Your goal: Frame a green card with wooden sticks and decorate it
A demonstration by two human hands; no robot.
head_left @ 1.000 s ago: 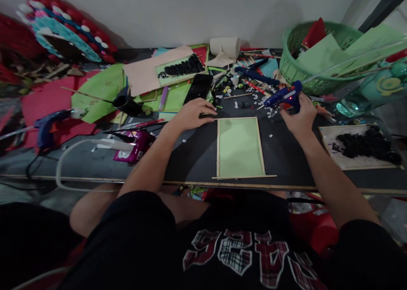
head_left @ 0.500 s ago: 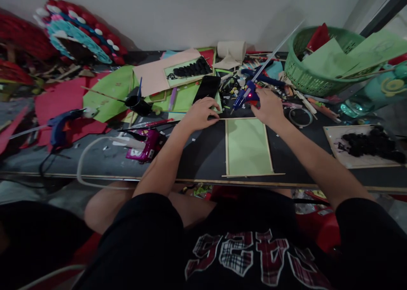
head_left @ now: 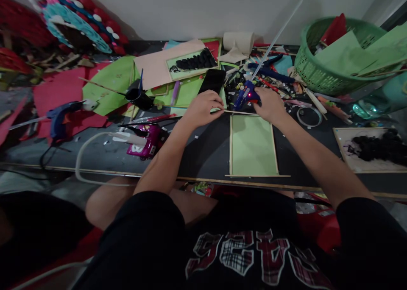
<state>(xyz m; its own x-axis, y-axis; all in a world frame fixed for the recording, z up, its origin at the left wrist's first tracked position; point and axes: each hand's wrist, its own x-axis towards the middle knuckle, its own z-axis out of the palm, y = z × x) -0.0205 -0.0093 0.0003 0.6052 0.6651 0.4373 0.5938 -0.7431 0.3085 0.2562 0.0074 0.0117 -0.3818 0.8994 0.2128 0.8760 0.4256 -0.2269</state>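
My left hand (head_left: pixel 206 108) pinches the left end of a thin wooden stick (head_left: pixel 239 112) at the far edge of a light green sheet (head_left: pixel 252 146). Wooden strips run along the sheet's two sides, and a longer strip crosses its near end. My right hand (head_left: pixel 271 105) is closed around a blue glue gun (head_left: pixel 244 96) with a small red light lit. A long clear glue stick (head_left: pixel 276 37) sticks up from its back. The gun's nozzle points down at the stick, close to it; whether they touch I cannot tell.
A black phone (head_left: pixel 212 81) lies behind my left hand. Leftward are a purple device (head_left: pixel 148 141), a black cup (head_left: pixel 139 99) and another glue gun (head_left: pixel 60 120). A green basket (head_left: pixel 318 71) stands back right, and a framed panel with black material (head_left: pixel 372 150) lies right.
The view has shifted slightly. My left hand has raised its end of the stick a little off the sheet's far edge. The glue gun's nozzle has come nearer the stick.
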